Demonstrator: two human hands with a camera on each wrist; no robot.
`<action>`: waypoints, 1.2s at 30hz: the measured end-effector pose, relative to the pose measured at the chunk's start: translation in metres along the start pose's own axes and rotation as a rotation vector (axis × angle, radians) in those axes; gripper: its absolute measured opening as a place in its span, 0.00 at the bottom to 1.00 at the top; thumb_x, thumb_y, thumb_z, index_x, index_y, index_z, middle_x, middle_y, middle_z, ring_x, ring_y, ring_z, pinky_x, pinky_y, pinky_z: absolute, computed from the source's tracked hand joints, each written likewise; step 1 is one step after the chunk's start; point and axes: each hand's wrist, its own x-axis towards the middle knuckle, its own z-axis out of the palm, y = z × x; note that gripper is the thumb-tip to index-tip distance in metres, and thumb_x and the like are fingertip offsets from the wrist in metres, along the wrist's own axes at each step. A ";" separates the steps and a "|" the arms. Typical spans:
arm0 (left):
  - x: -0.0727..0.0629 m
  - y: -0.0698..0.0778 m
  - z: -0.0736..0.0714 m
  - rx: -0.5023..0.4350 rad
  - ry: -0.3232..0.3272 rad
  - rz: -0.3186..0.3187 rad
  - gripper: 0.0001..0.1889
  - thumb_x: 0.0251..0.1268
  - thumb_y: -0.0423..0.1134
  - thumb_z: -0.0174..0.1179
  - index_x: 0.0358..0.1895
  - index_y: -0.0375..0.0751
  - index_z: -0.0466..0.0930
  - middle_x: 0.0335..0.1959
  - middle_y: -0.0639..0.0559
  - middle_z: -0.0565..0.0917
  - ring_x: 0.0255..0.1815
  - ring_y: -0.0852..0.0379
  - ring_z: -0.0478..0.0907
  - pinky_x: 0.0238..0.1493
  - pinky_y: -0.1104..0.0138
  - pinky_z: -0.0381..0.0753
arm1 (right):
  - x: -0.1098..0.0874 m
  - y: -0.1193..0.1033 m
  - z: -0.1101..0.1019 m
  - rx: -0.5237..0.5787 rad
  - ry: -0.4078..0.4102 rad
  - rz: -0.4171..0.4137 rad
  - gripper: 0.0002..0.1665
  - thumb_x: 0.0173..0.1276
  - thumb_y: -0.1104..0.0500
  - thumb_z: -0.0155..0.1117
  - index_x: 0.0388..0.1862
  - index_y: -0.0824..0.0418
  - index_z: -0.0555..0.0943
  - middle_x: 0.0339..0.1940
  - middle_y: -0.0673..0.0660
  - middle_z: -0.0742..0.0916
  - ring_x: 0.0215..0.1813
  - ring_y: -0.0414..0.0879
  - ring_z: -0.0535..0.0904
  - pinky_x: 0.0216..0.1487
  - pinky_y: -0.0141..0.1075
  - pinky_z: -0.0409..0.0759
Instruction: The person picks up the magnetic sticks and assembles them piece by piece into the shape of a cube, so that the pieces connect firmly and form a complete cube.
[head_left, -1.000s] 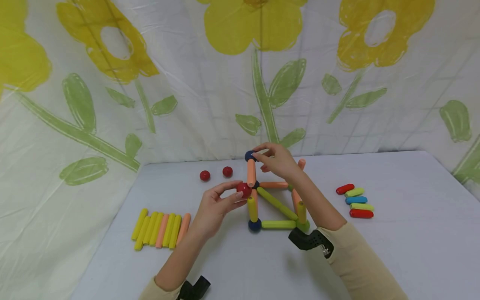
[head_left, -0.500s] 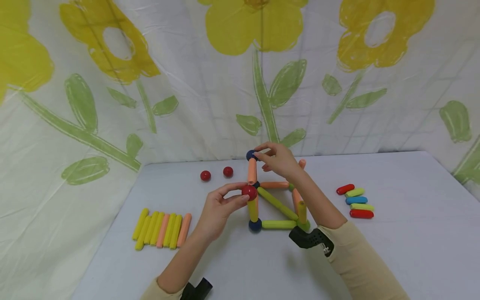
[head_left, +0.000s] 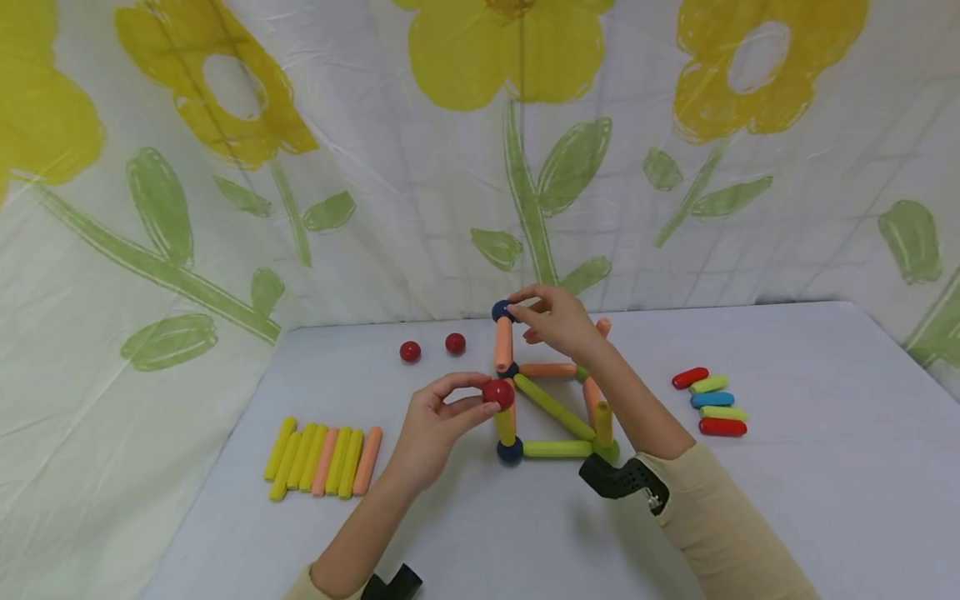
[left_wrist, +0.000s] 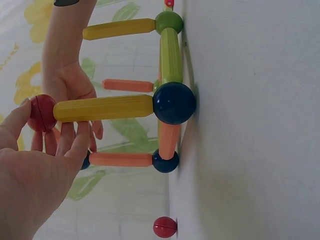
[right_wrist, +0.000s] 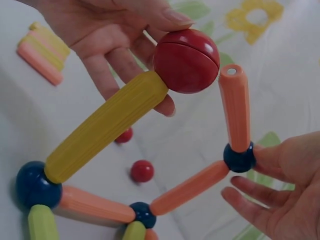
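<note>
My left hand pinches a glossy red ball between thumb and fingers. In the left wrist view the ball meets the top of an upright yellow stick, which stands on a dark blue ball. At the structure's far left corner, my right hand holds another blue ball with its fingertips. From that ball an orange stick reaches out, its free end close beside the red ball; whether they touch I cannot tell. A second orange stick links it to the blue ball below.
Several yellow and orange sticks lie in a row at left. Two loose red balls sit near the back edge. Short red, green and blue sticks lie at right. The structure's base has a green ball at its near right corner.
My left hand has brought the red ball rightward, then a little nearer, onto the top of the yellow stick. The right hand has barely moved.
</note>
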 end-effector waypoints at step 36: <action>-0.007 -0.001 0.000 -0.004 -0.008 0.057 0.20 0.71 0.23 0.65 0.63 0.26 0.77 0.61 0.41 0.81 0.54 0.57 0.87 0.58 0.64 0.87 | -0.005 0.002 0.007 -0.017 0.016 -0.098 0.19 0.82 0.56 0.63 0.65 0.63 0.82 0.54 0.68 0.89 0.39 0.53 0.90 0.44 0.41 0.91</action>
